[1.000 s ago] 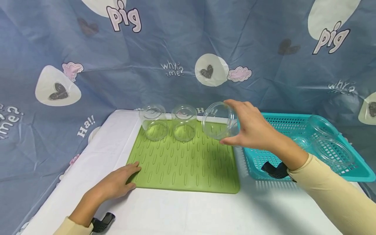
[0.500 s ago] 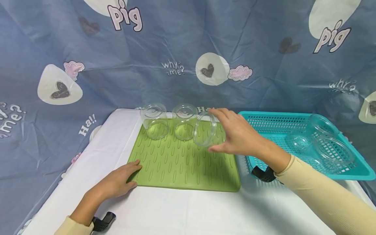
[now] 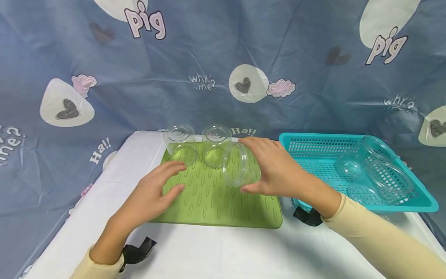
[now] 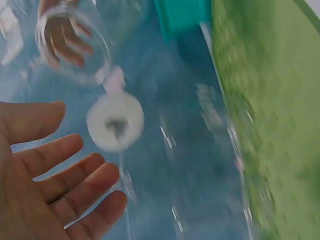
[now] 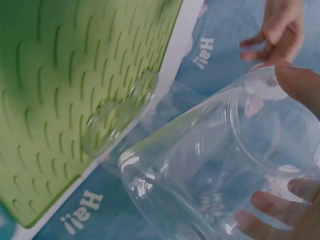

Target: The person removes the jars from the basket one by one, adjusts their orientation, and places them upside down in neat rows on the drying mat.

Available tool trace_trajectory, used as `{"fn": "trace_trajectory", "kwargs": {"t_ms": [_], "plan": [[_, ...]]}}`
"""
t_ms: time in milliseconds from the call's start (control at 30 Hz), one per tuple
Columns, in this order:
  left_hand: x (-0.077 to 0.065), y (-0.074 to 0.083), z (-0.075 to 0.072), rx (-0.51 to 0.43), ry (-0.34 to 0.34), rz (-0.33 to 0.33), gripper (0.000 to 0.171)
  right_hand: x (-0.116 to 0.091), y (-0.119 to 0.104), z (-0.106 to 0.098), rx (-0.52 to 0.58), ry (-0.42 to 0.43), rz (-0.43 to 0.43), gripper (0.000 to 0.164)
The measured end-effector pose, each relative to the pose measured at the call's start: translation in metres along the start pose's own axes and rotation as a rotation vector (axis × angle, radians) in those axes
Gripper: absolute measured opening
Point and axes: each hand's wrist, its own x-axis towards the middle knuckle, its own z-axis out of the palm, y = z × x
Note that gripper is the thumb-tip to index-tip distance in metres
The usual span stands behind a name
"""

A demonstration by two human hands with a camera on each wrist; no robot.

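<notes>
My right hand (image 3: 277,170) grips a clear, see-through cup (image 3: 235,166) from the side, over the right half of the green ridged mat (image 3: 216,205). The cup is tipped sideways, its ringed end towards the left. In the right wrist view the fingers spread round the cup (image 5: 185,155), with the thumb at its edge. My left hand (image 3: 150,193), fingers apart and holding nothing, hovers above the mat's left side. Two similar clear cups stand at the back of the mat: a left cup (image 3: 180,145) and a middle cup (image 3: 216,141).
A turquoise perforated basket (image 3: 426,203) stands right of the mat and holds several clear containers (image 3: 390,178). White cloth (image 3: 195,252) covers the table. A blue printed sheet (image 3: 195,104) hangs behind it.
My right hand has carried the cup left and lower, turning its ringed end further left. My left hand has lifted off the mat's left edge and moved right, towards the cups.
</notes>
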Motion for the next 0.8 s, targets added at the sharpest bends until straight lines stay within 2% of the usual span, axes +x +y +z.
{"fn": "trace_trajectory", "kwargs": {"t_ms": [67, 167, 333, 467, 567, 800], "plan": [[0.009, 0.012, 0.005, -0.040, -0.002, 0.029, 0.045, -0.001, -0.005, 0.003, -0.039, 0.023, -0.039, 0.109], [0.019, 0.025, 0.014, -0.095, -0.056, 0.019, 0.053, -0.002, -0.012, 0.008, -0.098, 0.062, -0.092, 0.106], [0.031, 0.040, 0.028, -0.220, -0.147, -0.031, 0.082, -0.005, -0.022, 0.013, -0.143, 0.110, -0.129, 0.104], [0.034, 0.045, 0.036, -0.361, -0.190, -0.054, 0.100, -0.008, -0.028, 0.015, -0.177, 0.135, -0.129, 0.105], [0.033, 0.046, 0.041, -0.431, -0.216, -0.070, 0.107, -0.011, -0.033, 0.020, -0.224, 0.148, -0.141, 0.106], [0.031, 0.044, 0.048, -0.449, -0.205, -0.037, 0.103, -0.017, -0.043, 0.032, -0.287, 0.128, -0.136, 0.107]]}}
